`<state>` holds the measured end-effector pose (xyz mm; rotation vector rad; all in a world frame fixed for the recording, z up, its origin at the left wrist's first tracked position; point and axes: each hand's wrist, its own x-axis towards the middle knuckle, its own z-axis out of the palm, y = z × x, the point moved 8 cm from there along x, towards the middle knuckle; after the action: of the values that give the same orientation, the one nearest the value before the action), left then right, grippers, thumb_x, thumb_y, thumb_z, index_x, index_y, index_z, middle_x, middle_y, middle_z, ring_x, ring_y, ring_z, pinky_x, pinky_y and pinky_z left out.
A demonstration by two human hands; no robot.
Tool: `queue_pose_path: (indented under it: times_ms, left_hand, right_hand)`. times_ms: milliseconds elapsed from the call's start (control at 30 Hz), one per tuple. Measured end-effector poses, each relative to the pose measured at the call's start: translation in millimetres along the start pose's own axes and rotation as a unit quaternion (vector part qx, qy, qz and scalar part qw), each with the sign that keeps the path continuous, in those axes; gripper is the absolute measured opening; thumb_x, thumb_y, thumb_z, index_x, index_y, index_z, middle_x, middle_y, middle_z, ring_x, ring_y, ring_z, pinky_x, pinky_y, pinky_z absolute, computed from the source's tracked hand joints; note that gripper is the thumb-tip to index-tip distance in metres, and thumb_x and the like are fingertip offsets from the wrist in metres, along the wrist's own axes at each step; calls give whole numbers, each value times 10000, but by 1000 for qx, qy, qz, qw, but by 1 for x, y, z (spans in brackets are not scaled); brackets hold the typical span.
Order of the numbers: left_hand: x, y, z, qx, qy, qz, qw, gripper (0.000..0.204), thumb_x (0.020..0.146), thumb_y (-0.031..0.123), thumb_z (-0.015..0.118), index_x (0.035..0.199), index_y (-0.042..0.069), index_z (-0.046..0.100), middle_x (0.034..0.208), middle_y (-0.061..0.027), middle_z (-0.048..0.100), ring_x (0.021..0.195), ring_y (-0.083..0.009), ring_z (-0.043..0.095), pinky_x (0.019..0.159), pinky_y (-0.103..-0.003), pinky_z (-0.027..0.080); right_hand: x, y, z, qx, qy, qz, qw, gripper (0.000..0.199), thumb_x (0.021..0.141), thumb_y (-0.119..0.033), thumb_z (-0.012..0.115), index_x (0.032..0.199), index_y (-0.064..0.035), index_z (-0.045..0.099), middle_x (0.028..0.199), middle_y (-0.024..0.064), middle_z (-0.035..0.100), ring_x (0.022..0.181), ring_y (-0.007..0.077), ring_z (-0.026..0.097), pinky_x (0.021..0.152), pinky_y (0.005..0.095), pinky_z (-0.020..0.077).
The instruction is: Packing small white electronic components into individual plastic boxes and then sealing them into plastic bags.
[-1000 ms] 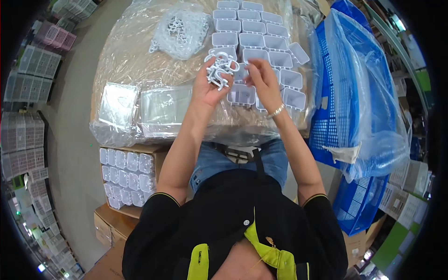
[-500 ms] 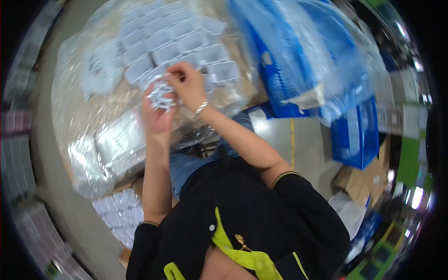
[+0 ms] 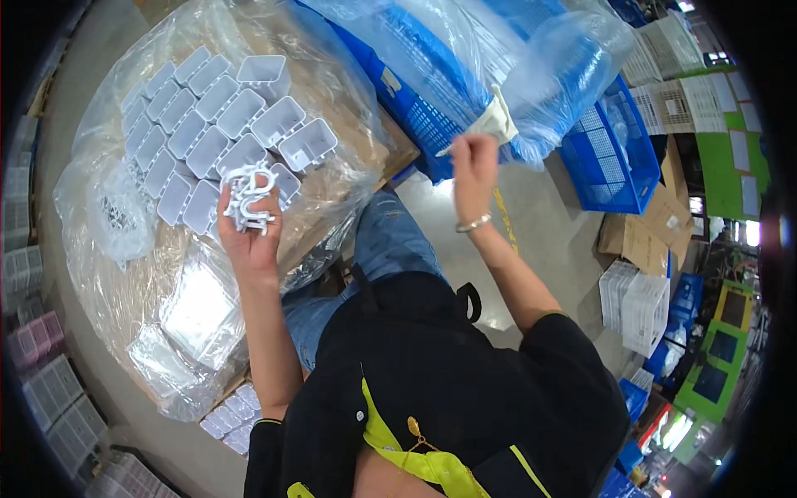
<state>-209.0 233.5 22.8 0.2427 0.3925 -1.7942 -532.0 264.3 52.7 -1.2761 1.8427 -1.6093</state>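
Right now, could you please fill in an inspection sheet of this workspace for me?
Surface: table under crinkled clear plastic sheet.
Job's things: white plastic clips bunched in left hand; small white part pinched by right hand.
Clutter: rows of white rectangular cups on the sheet; flat clear bags.
Hands: both closed on their parts; bracelet on right wrist.
Cables: nothing seen.
Surroundings: blue crates in plastic bags, cardboard boxes, stacked white trays on the floor.
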Motion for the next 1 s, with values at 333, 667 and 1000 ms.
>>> queue_pose_path:
  times_ms: [333, 667, 1000]
  left_hand:
    - [49, -159, -48, 116, 50, -229, 965, 223, 868, 165, 563, 1011, -5, 539, 972, -180, 596, 843, -302, 595, 516, -303, 473]
    - [82, -244, -71, 234, 102, -337, 906, 190, 872, 164, 567, 972, 8, 526, 882, -163, 626, 722, -257, 631, 436, -271, 467]
    - [99, -260, -80, 314, 120, -345, 876, 233, 855, 173, 598, 998, 0, 535, 844, -144, 626, 679, -255, 640, 397, -266, 460]
  right_hand:
    - [3, 84, -33, 220, 118, 152, 956, 158, 894, -153, 596, 930, 0, 613, 778, -12, 581, 705, 49, 486, 647, 200, 390]
    - [14, 64, -34, 150, -98, 89, 980, 153, 916, -60, 496, 960, 25, 615, 819, 11, 611, 727, 82, 532, 668, 222, 422]
    - [26, 87, -29, 204, -195, 219, 934, 188, 843, -52, 632, 1015, 23, 636, 894, 24, 650, 771, 65, 576, 668, 213, 452]
